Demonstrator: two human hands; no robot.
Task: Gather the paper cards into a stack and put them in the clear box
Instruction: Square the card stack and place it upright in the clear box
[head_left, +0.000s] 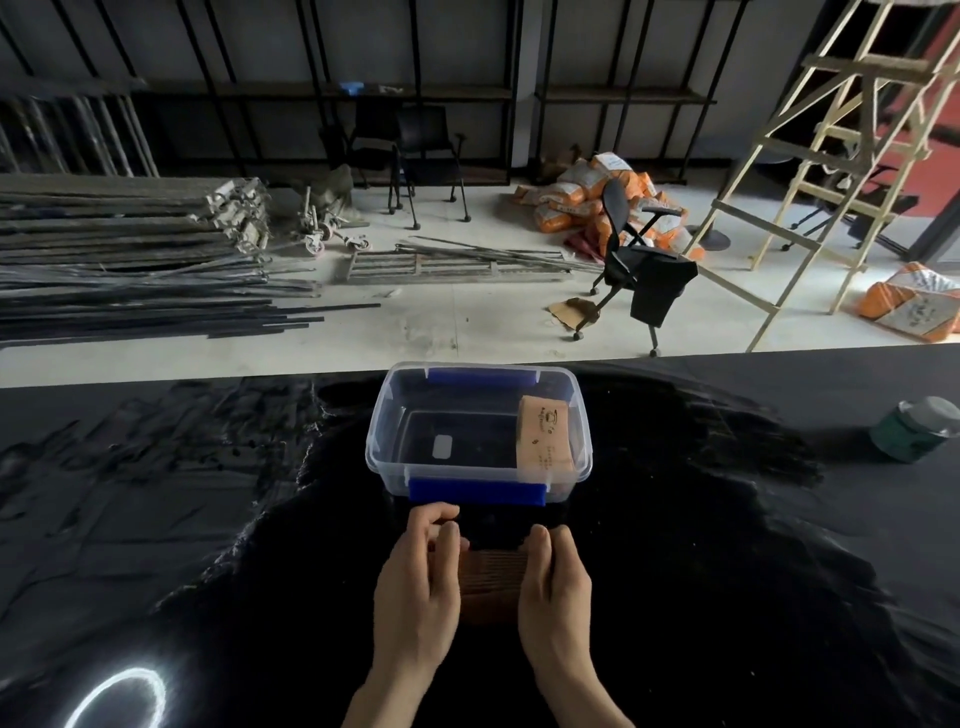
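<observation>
A stack of brown paper cards (489, 582) stands on edge on the black table, its edges facing up. My left hand (421, 587) presses its left side and my right hand (553, 592) presses its right side, so both hands hold it between them. Just beyond the hands sits the clear box (384, 441) with blue clips on its near and far rims. A brown printed card packet (545, 439) leans inside the box against its right wall. The rest of the box floor is bare apart from a small pale label.
A green jar with a silver lid (917, 428) stands on the table at the far right. The table's far edge (208, 382) runs just behind the box. Beyond it the floor holds metal rods, chairs, orange sacks and a wooden ladder.
</observation>
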